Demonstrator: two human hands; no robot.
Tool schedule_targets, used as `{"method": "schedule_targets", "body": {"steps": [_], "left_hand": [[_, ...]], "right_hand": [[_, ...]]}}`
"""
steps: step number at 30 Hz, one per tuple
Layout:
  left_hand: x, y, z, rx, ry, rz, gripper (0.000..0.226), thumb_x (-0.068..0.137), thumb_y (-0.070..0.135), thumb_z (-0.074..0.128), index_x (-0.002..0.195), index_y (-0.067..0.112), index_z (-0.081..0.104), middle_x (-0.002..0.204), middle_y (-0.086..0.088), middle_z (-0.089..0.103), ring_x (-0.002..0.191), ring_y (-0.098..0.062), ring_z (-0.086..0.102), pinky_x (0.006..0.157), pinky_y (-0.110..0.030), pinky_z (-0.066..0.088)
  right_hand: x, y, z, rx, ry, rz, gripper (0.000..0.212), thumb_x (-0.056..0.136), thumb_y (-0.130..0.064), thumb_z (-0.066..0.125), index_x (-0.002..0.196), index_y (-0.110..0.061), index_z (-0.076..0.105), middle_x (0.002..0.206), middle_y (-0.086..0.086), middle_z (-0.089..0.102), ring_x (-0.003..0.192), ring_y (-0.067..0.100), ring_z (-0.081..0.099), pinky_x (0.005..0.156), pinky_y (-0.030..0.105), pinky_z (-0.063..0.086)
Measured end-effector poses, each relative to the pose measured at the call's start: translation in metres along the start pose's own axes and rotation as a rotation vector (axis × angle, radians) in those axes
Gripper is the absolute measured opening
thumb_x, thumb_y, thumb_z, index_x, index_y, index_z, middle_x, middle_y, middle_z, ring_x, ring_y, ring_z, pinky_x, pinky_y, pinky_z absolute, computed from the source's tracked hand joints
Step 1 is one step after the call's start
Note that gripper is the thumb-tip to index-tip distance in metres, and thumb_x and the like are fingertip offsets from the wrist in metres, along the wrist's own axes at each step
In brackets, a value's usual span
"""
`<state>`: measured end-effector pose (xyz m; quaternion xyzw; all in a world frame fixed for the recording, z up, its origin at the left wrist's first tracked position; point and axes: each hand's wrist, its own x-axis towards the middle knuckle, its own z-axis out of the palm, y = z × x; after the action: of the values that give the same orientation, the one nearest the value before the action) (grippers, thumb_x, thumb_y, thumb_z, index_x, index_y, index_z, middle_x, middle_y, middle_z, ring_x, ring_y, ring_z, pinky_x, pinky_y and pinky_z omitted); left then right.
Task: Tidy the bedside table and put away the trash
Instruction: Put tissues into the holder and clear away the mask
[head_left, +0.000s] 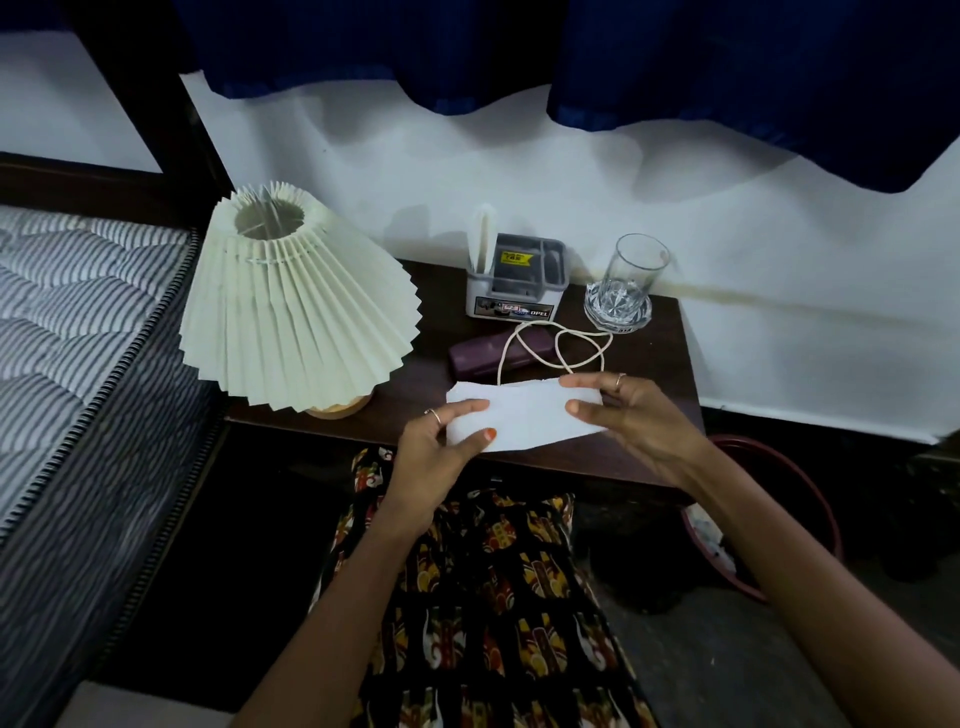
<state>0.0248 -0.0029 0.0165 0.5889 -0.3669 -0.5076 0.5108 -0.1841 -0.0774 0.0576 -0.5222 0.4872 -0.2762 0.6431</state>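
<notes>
Over table front edge (571, 457): both hands (left (431, 457), right (631, 421)) grip paper (524, 415) ends, long axis left-right.

From my feed: white wall (519, 156) ahead, yellowish stain line low at right. Dark blue curtain (623, 52) hangs across top, scalloped hem. Bed at left, striped quilted mattress (78, 312), dark headboard (104, 182) behind it. Dark wooden post (171, 104) rises beside bed. Floor (727, 649) dark, dim. Light low, room shadowy.

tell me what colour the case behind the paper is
Dark purple; the case shows in the head view, under the cord.
</notes>
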Motion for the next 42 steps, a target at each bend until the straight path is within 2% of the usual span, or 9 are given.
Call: {"method": "schedule_targets", "body": {"steps": [3, 15, 21, 27, 31, 33, 36, 39, 42], "left_hand": [[0.000, 0.000, -0.001, -0.006, -0.004, -0.031, 0.032, 0.078, 0.004, 0.073, 0.103, 0.023, 0.070, 0.108, 0.007, 0.064, 0.094, -0.004, 0.062, 0.077, -0.015, 0.053], [0.000, 0.004, -0.004, -0.211, -0.061, -0.126, 0.032, 0.080, 0.000, 0.069, 0.108, 0.016, 0.069, 0.115, 0.002, 0.064, 0.100, -0.010, 0.061, 0.077, -0.016, 0.052], [0.002, -0.002, -0.003, -0.040, -0.045, -0.042, 0.038, 0.079, -0.002, 0.070, 0.101, 0.030, 0.067, 0.116, 0.002, 0.064, 0.105, -0.011, 0.060, 0.081, -0.017, 0.050], [0.004, -0.009, 0.001, 0.268, 0.020, 0.084, 0.027, 0.079, 0.010, 0.072, 0.102, 0.023, 0.069, 0.107, 0.006, 0.067, 0.098, -0.007, 0.061, 0.083, -0.021, 0.051], [0.001, -0.006, 0.004, 0.305, 0.011, 0.135, 0.017, 0.077, 0.012, 0.075, 0.084, 0.026, 0.070, 0.099, 0.001, 0.062, 0.089, -0.009, 0.060, 0.077, -0.018, 0.049], [0.002, -0.004, 0.004, 0.258, -0.007, 0.123, 0.015, 0.077, 0.012, 0.075, 0.083, 0.024, 0.069, 0.104, 0.001, 0.056, 0.091, -0.003, 0.056, 0.076, -0.009, 0.046], [0.002, 0.000, 0.003, 0.172, -0.060, 0.045, 0.008, 0.080, 0.014, 0.073, 0.088, 0.016, 0.070, 0.104, 0.005, 0.058, 0.091, -0.002, 0.056, 0.073, -0.008, 0.045], [-0.001, 0.002, 0.003, 0.073, -0.150, -0.030, 0.011, 0.084, 0.014, 0.069, 0.095, 0.010, 0.069, 0.085, 0.003, 0.065, 0.075, -0.004, 0.057, 0.066, -0.015, 0.045], [0.000, 0.002, 0.001, 0.044, -0.147, -0.040, 0.012, 0.085, 0.014, 0.068, 0.096, 0.013, 0.069, 0.084, 0.003, 0.066, 0.074, -0.006, 0.056, 0.068, -0.021, 0.046]], "right_hand": [[0.001, 0.000, -0.002, -0.030, -0.045, 0.016, 0.040, 0.079, 0.007, 0.066, 0.116, -0.008, 0.062, 0.108, 0.004, 0.068, 0.093, 0.007, 0.065, 0.079, 0.013, 0.052], [-0.003, 0.011, -0.009, -0.188, -0.003, -0.078, 0.037, 0.075, 0.002, 0.072, 0.107, -0.015, 0.069, 0.113, -0.003, 0.062, 0.103, 0.007, 0.060, 0.090, 0.018, 0.046], [-0.003, 0.007, -0.012, -0.554, 0.029, -0.163, 0.032, 0.075, -0.002, 0.075, 0.107, -0.006, 0.070, 0.103, -0.002, 0.062, 0.088, 0.000, 0.060, 0.077, 0.004, 0.044], [0.000, 0.012, -0.013, -0.746, 0.096, -0.227, 0.017, 0.076, -0.008, 0.075, 0.093, -0.010, 0.075, 0.093, -0.009, 0.060, 0.078, -0.008, 0.058, 0.072, 0.007, 0.040], [-0.006, 0.009, -0.015, -0.647, 0.115, -0.213, 0.011, 0.078, -0.009, 0.073, 0.090, -0.009, 0.073, 0.110, -0.003, 0.059, 0.093, 0.004, 0.059, 0.081, 0.020, 0.044], [-0.011, 0.003, -0.011, -0.505, 0.107, -0.206, 0.012, 0.078, -0.006, 0.072, 0.090, -0.009, 0.070, 0.115, 0.004, 0.061, 0.092, 0.010, 0.061, 0.076, 0.016, 0.047], [-0.017, -0.009, 0.000, -0.263, 0.084, -0.169, 0.023, 0.078, -0.004, 0.072, 0.100, -0.007, 0.067, 0.103, 0.013, 0.068, 0.081, 0.010, 0.062, 0.067, 0.015, 0.052], [-0.018, -0.016, 0.011, -0.074, 0.046, -0.126, 0.026, 0.077, 0.002, 0.070, 0.099, -0.011, 0.065, 0.096, 0.012, 0.070, 0.085, 0.017, 0.068, 0.074, 0.030, 0.060], [-0.014, -0.019, 0.020, -0.068, 0.041, -0.119, 0.025, 0.079, 0.007, 0.067, 0.097, -0.009, 0.066, 0.087, 0.007, 0.072, 0.077, 0.017, 0.071, 0.067, 0.028, 0.061]]}}
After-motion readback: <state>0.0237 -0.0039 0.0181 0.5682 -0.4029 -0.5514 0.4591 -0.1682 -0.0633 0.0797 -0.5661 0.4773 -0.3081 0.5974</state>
